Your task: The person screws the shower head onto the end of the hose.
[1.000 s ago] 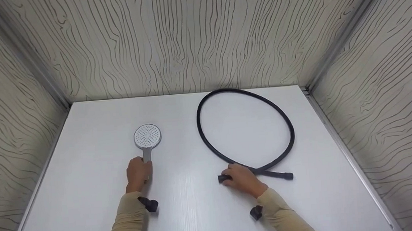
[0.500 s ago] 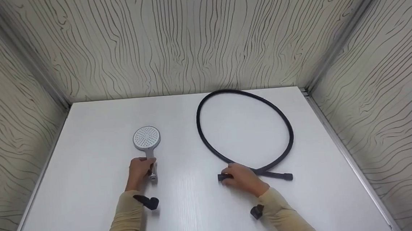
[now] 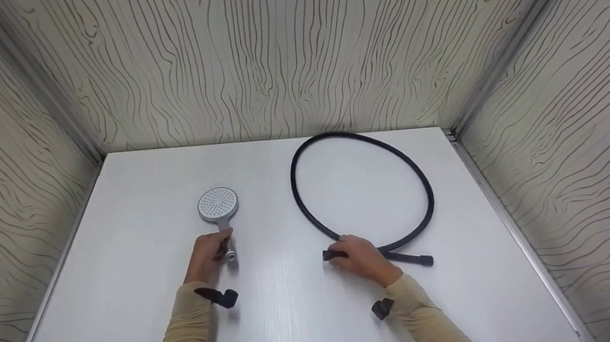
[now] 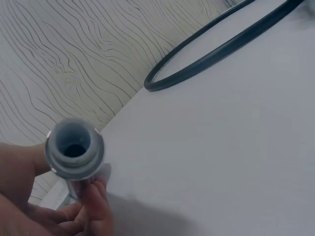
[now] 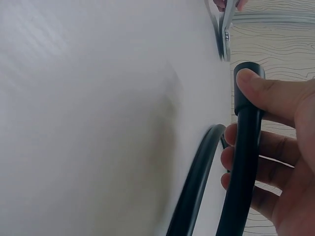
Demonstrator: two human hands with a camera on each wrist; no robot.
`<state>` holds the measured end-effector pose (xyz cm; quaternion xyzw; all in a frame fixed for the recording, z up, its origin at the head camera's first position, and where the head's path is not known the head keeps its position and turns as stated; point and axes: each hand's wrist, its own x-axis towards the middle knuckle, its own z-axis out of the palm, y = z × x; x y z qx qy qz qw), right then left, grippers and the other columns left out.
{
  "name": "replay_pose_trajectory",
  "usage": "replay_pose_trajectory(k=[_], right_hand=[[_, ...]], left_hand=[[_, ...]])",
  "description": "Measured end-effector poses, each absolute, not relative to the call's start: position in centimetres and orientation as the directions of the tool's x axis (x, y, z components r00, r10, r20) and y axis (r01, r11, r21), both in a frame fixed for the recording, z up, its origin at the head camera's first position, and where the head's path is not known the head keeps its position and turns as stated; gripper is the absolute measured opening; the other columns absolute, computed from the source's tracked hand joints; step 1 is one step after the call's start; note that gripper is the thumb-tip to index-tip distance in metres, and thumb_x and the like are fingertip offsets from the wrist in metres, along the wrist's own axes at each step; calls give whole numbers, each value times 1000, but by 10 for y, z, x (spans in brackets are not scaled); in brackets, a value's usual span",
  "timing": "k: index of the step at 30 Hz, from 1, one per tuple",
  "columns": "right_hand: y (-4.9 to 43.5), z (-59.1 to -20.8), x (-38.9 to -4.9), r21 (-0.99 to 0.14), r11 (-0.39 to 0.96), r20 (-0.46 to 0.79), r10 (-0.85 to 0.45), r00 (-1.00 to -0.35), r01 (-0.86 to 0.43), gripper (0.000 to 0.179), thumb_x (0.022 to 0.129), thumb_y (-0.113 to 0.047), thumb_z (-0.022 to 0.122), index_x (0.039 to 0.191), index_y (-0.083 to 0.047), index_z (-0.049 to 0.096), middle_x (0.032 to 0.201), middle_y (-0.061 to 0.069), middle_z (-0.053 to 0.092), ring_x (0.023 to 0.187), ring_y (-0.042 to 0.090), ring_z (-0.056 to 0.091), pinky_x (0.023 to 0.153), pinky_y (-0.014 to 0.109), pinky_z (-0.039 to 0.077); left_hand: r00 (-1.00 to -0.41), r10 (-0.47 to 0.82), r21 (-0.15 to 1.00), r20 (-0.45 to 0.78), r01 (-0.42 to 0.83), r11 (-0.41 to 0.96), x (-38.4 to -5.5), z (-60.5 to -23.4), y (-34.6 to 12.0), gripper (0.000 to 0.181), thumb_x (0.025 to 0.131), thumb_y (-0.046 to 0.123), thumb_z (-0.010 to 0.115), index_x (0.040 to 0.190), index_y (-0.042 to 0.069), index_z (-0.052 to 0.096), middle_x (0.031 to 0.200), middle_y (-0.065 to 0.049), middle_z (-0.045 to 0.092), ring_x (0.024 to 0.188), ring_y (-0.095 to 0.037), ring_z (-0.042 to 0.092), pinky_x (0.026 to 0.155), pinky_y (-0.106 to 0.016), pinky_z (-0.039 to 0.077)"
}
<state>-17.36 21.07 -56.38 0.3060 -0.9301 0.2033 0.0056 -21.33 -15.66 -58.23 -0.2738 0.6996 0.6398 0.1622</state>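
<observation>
A grey hand shower head (image 3: 218,204) with a round, dotted white face is gripped around its handle by my left hand (image 3: 206,254). Its hollow threaded end (image 4: 75,149) points at the camera in the left wrist view, with my fingers curled behind it. On the right, my right hand (image 3: 361,257) holds one end of a black shower hose (image 3: 431,199). In the right wrist view the thumb presses on the hose's end fitting (image 5: 249,88) while the fingers wrap the tube below it. The hose makes one large loop on the table, and its other end (image 3: 425,260) lies to the right of that hand.
The white table (image 3: 272,313) carries the hose loop up to its back edge. Patterned wood-grain walls (image 3: 254,62) rise at the back and both sides, with metal rails along the corners. A small black wrist camera (image 3: 227,298) hangs at each sleeve.
My left hand has shifted its grip up the handle, and the handle's threaded end has come into view, tilting up. My right hand has moved slightly away from me with the hose end.
</observation>
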Motion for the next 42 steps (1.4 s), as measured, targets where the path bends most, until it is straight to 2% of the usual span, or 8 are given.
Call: replay_pose_trajectory(k=[8, 18, 21, 26, 29, 34, 38, 42], right_hand=[[210, -557, -176, -380, 742, 125, -550, -826, -552, 22, 87, -27, 72, 103, -12, 72, 87, -1, 65, 77, 10, 53, 66, 24, 50], [209, -548, -179, -392, 760, 113, -520, -846, -519, 24, 88, -30, 71, 103, -12, 72, 80, -3, 58, 72, 8, 46, 61, 19, 42], [209, -546, -180, -397, 762, 115, -512, -851, -512, 23, 88, -28, 71, 104, -12, 71, 80, -3, 58, 72, 8, 47, 61, 19, 42], [209, -541, -182, -435, 755, 115, -495, -861, -491, 23, 88, -28, 71, 106, -13, 72, 82, -3, 60, 74, 8, 49, 63, 19, 45], [210, -539, -183, -475, 734, 135, -485, -864, -486, 23, 88, -27, 71, 106, -13, 72, 84, -3, 62, 75, 7, 50, 64, 19, 47], [212, -536, -185, -522, 696, 177, -476, -861, -492, 19, 88, -25, 72, 104, -13, 72, 83, -4, 61, 74, 7, 50, 64, 19, 48], [211, -534, -187, -524, 687, 196, -478, -856, -503, 18, 89, -25, 71, 103, -14, 72, 82, -4, 61, 74, 7, 51, 64, 19, 49], [210, -530, -187, -527, 677, 212, -480, -851, -513, 17, 89, -25, 71, 102, -14, 72, 83, -3, 62, 74, 7, 52, 64, 20, 51]], left_hand=[[-763, -164, 779, -626, -621, -83, -213, -575, -153, 27, 95, 31, 60, 100, 5, 63, 81, 1, 56, 78, -13, 50, 69, -23, 44], [-752, -99, 734, -652, -594, -329, -216, -570, -149, 31, 95, 24, 61, 118, 4, 58, 93, -1, 59, 87, -13, 55, 75, -22, 51], [-770, -94, 742, -631, -563, -365, -215, -568, -147, 25, 95, 21, 60, 114, 4, 60, 90, 0, 60, 85, -12, 57, 73, -20, 53], [-805, -63, 740, -590, -509, -440, -215, -565, -143, 10, 97, 15, 58, 97, 6, 63, 80, 0, 63, 75, -10, 60, 67, -19, 56], [-813, -61, 742, -579, -495, -452, -215, -563, -140, 9, 97, 14, 58, 96, 7, 63, 81, 0, 64, 76, -10, 60, 68, -20, 55], [-823, -73, 771, -564, -492, -404, -216, -557, -134, 16, 96, 16, 59, 106, 4, 60, 87, 0, 62, 82, -11, 57, 72, -19, 54], [-828, -75, 786, -555, -493, -373, -216, -550, -129, 27, 96, 18, 58, 118, 1, 57, 97, -2, 61, 91, -13, 57, 82, -22, 54], [-836, -85, 799, -542, -481, -361, -214, -542, -124, 32, 96, 18, 59, 122, 0, 56, 102, -4, 61, 97, -15, 59, 93, -27, 53]])
